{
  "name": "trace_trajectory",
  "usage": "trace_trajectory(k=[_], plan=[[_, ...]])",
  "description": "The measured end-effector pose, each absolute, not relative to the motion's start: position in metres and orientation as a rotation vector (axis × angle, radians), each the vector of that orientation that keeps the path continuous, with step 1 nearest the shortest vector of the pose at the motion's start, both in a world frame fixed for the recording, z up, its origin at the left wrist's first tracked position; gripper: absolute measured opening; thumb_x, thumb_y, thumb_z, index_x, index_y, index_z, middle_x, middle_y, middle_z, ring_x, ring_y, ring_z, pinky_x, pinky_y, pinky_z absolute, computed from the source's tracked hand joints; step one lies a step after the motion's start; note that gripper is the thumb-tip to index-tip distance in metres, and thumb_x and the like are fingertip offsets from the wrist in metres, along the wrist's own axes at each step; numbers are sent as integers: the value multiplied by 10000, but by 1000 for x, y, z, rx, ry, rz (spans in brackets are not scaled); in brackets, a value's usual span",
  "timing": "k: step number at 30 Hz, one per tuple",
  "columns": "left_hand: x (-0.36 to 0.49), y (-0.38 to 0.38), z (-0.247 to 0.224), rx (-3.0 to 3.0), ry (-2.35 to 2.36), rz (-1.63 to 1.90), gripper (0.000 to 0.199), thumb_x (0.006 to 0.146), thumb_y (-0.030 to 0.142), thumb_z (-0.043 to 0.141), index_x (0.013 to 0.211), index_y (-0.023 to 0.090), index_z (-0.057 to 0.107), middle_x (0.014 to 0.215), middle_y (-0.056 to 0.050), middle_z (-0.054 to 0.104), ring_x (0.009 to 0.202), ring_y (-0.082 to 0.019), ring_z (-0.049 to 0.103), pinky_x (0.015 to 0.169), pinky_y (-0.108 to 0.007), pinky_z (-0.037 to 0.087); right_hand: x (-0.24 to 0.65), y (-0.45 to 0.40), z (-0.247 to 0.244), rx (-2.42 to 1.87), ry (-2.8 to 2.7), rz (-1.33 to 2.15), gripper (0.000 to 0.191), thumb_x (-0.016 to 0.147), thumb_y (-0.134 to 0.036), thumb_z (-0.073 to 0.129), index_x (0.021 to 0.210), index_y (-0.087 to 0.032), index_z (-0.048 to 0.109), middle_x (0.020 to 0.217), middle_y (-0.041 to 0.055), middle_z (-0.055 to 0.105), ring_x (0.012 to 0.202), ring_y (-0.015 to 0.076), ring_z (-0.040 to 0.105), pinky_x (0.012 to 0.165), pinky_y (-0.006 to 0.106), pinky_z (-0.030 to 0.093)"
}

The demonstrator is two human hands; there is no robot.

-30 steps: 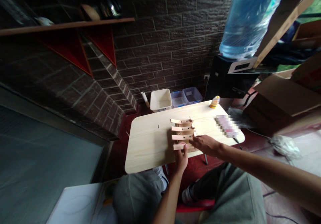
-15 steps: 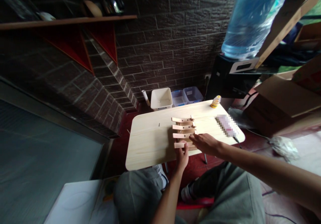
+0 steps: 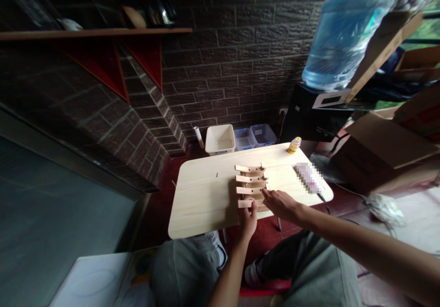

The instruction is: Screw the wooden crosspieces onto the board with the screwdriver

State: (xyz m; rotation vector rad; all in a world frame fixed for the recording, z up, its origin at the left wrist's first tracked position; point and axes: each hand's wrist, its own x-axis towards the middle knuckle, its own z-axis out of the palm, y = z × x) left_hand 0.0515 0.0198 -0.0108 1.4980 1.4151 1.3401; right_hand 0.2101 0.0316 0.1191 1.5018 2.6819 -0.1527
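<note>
A small wooden frame (image 3: 250,179) with several parallel slats stands on the pale wooden table (image 3: 199,197). Dark round holes or screw heads dot the slats, and small upright wooden pieces sit at their right ends. My left hand (image 3: 247,222) is closed around the nearest slat (image 3: 244,204), its thumb on top and its fingers partly hidden below. At the right end of the near slats, my right hand (image 3: 280,204) has its fingers bent together and pressed down. Whatever lies under those fingertips is hidden.
A small dark screw-like piece (image 3: 217,175) lies left of the frame. Toward the right are a yellow-capped bottle (image 3: 294,145) and a blurred-out device (image 3: 309,177) with a cable. Behind the table stand a cream bin (image 3: 220,138) and blue-tinted bins (image 3: 263,134). A water dispenser (image 3: 309,112) stands back right.
The whole view has shifted slightly as my head moved. Both hands keep their places on the wooden frame, with my right fingers shifted only a little.
</note>
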Motion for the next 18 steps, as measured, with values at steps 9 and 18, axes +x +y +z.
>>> trace_trajectory(k=[9, 18], plan=[[50, 20, -19, 1525, 1396, 1318, 356, 937, 501, 490, 1049, 198, 639, 1079, -110, 662, 1084, -254, 608, 1025, -450, 443, 210, 40, 131, 1154, 2882, -63, 281, 919, -64, 395, 1070, -121, 625, 945, 113, 682, 791, 191, 639, 670, 300, 480], [51, 18, -12, 1531, 1406, 1312, 328, 935, 496, 499, 1014, 211, 642, 1098, -103, 652, 1116, -266, 586, 1046, -459, 415, 218, 37, 110, 1364, 2807, -162, 232, 917, -96, 430, 1064, -116, 609, 875, 110, 697, 663, 166, 630, 575, 264, 446]])
